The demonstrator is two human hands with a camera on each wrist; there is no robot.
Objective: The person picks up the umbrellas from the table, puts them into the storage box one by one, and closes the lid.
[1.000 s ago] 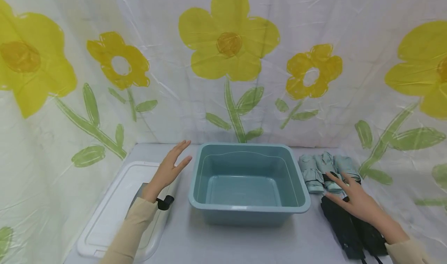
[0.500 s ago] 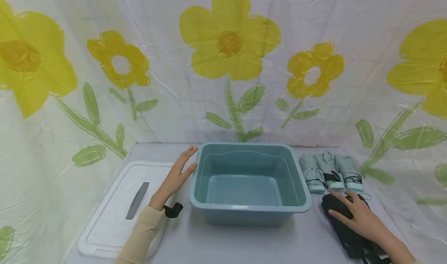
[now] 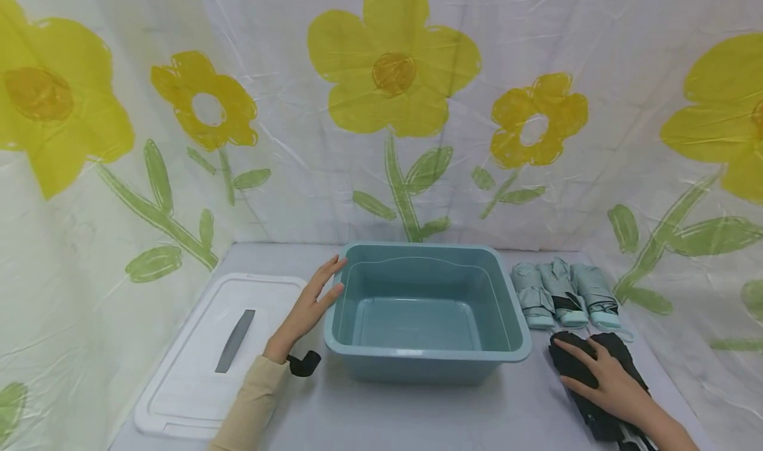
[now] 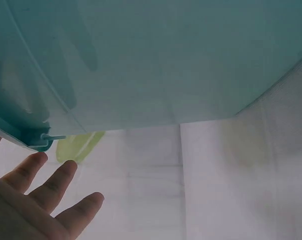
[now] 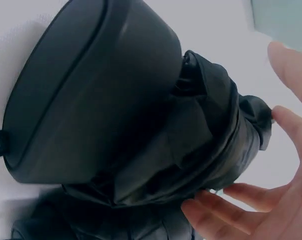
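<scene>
A teal plastic basin [image 3: 417, 369] stands in the middle of the table. My left hand [image 3: 306, 310] is at its left rim, fingers extended; in the left wrist view the fingertips of that hand [image 4: 45, 200] are right beside the basin wall [image 4: 166, 75]. Over at the right, my right hand [image 3: 610, 385] lies on a black folded umbrella [image 3: 587, 411], with a second black umbrella [image 3: 626, 365] alongside, partly covered. From the right wrist, spread fingers [image 5: 241, 217] reach about the folded cloth of the umbrella [image 5: 191, 135], the thumb standing off from it.
Behind the black umbrellas lie three pale teal folded umbrellas [image 3: 560, 292], next to the basin's right side. A white plastic lid [image 3: 179, 378] with a grey handle [image 3: 235, 342] is on the left. A flowered curtain [image 3: 286, 193] hangs along the table's back edge.
My left hand has moved right to the basin's rim. My right hand has come down from near the pale umbrellas onto the black ones. The basin stays in place.
</scene>
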